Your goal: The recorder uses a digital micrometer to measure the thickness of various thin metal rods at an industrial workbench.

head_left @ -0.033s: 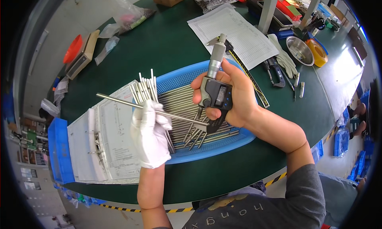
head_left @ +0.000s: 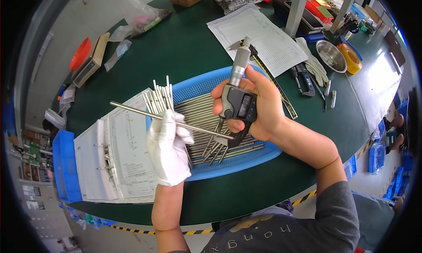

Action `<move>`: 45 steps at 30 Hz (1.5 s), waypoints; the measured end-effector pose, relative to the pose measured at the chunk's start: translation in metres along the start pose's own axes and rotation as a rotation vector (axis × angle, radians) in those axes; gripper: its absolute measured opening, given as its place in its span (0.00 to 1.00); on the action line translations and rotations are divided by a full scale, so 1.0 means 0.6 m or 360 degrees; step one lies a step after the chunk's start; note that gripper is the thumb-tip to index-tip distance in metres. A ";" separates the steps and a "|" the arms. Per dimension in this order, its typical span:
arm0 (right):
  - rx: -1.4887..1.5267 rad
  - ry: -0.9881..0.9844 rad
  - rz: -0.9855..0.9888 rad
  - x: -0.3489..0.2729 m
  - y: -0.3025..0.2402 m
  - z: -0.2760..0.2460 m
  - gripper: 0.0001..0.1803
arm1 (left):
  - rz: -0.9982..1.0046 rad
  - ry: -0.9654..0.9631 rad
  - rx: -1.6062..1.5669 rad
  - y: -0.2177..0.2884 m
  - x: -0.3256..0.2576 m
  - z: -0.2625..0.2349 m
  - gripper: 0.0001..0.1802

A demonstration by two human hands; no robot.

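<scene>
In a white glove, my left hand (head_left: 169,143) grips a thin metal rod (head_left: 134,109) that slants down to the right. My bare right hand (head_left: 266,104) is wrapped round a digital micrometer (head_left: 241,101) with a grey thimble at its top and a small display. The rod's right end lies at the micrometer's lower frame, by its jaws; whether they touch cannot be made out. Under both hands is a blue perforated basket (head_left: 222,170) with many metal rods (head_left: 198,116) lying in rows. Several rods (head_left: 159,99) stick up behind the glove at its left side, and a few lie crossed beneath the micrometer.
An open ring binder with papers (head_left: 132,165) lies left of the basket, beside a blue bin (head_left: 67,165). Beyond are a printed sheet (head_left: 259,37), a caliper (head_left: 279,92), another micrometer (head_left: 303,80), a white glove (head_left: 313,61), a metal bowl (head_left: 330,55) and a scale (head_left: 93,61).
My left hand and its rod have shifted slightly to the right, so the rod's end sits a little farther along the micrometer's frame. My right hand holds its place.
</scene>
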State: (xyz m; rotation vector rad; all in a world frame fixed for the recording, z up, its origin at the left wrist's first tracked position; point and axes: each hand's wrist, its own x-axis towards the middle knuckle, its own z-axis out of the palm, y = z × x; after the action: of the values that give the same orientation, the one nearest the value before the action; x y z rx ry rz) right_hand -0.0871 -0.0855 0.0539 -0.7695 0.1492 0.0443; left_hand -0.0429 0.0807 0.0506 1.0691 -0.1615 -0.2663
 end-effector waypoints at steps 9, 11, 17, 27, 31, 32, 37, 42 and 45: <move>0.0148 -0.0140 -0.0008 0.000 -0.002 -0.006 0.34 | -0.0161 -0.0121 0.0025 -0.024 -0.002 0.006 0.07; 0.0153 -0.0149 -0.0002 0.000 -0.001 -0.005 0.34 | -0.0160 -0.0103 0.0003 -0.026 -0.002 0.003 0.07; 0.0139 -0.0158 -0.0039 0.002 0.002 -0.006 0.34 | -0.0197 -0.0143 -0.0042 -0.026 -0.001 0.001 0.07; -0.0091 0.0006 -0.0149 -0.003 0.000 -0.001 0.32 | -0.0242 -0.0067 -0.0073 -0.022 -0.006 0.012 0.09; -0.0095 -0.0062 -0.0102 -0.003 0.002 0.000 0.33 | -0.0353 -0.0309 0.0082 -0.020 -0.009 0.009 0.12; -0.0078 -0.0075 -0.0109 -0.003 0.002 -0.001 0.32 | -0.0335 -0.0306 0.0098 -0.021 -0.009 0.009 0.12; 0.0018 -0.0128 -0.0081 -0.001 0.001 -0.003 0.33 | -0.0291 -0.0260 0.0094 -0.020 -0.008 0.010 0.12; 0.0067 -0.0100 -0.0036 0.001 0.002 -0.003 0.35 | -0.0210 -0.0298 0.0055 -0.025 -0.002 -0.002 0.11; 0.0005 -0.0094 -0.0047 0.000 0.001 -0.002 0.36 | -0.0222 -0.0295 0.0052 -0.024 -0.003 -0.001 0.11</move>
State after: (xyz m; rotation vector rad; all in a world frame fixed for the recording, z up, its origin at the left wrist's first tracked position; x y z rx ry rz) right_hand -0.0871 -0.0861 0.0528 -0.7662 0.0815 0.0386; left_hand -0.0462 0.0752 0.0378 1.0897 -0.2582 -0.4905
